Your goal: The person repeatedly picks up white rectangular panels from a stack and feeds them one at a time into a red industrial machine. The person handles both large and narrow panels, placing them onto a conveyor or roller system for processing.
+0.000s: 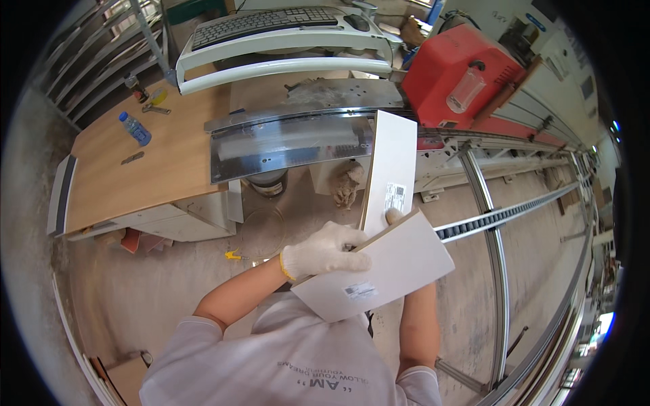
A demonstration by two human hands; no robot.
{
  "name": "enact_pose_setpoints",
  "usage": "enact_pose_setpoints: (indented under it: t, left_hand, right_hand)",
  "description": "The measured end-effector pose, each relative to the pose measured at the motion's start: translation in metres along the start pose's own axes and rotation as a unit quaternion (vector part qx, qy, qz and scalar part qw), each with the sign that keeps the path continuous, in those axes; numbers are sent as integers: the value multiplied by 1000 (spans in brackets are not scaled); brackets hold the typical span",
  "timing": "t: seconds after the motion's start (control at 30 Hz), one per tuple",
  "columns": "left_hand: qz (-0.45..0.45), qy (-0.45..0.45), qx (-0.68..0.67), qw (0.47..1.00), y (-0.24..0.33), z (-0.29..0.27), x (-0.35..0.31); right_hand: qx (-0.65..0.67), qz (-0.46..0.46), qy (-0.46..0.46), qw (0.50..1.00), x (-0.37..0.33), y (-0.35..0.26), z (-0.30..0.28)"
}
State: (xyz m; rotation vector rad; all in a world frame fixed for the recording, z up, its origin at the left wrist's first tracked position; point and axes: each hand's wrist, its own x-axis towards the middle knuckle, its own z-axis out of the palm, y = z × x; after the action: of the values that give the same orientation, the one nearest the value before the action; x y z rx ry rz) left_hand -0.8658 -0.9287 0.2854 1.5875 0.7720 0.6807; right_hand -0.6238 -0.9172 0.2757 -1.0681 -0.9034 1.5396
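Two white rectangular panels cross in front of my body. My left hand (328,249), in an off-white knitted glove, is closed on the left edge of the near panel (399,267), which lies tilted and bears a small printed label. Its fingertips reach the lower edge of the far panel (391,152). That one stands nearly upright, with a larger label low on its face. My right hand (393,215) is mostly hidden behind the near panel. Only a gloved digit shows, pressed on the far panel beside its label.
Ahead is a metal machine bed (291,145) below a white shelf with a keyboard (264,26) and mouse (357,23). A wooden table (149,169) with a bottle (135,128) stands left. A red machine housing (457,74) and a roller rail (508,214) are right.
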Motion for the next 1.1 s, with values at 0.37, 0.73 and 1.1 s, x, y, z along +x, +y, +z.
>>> enact_pose_setpoints:
  t: [0.37,0.73,1.1]
  left_hand:
    - [-120,387,-171,898,-66,-60,3]
    - [-186,400,-180,879,-129,-80,4]
    - [-273,386,-19,881,-142,-70,5]
  right_hand:
    - [-125,67,16,990,120,15,-67]
    - [-235,91,-63,966,140,39,-5]
    - [-342,48,-50,937,130,54,0]
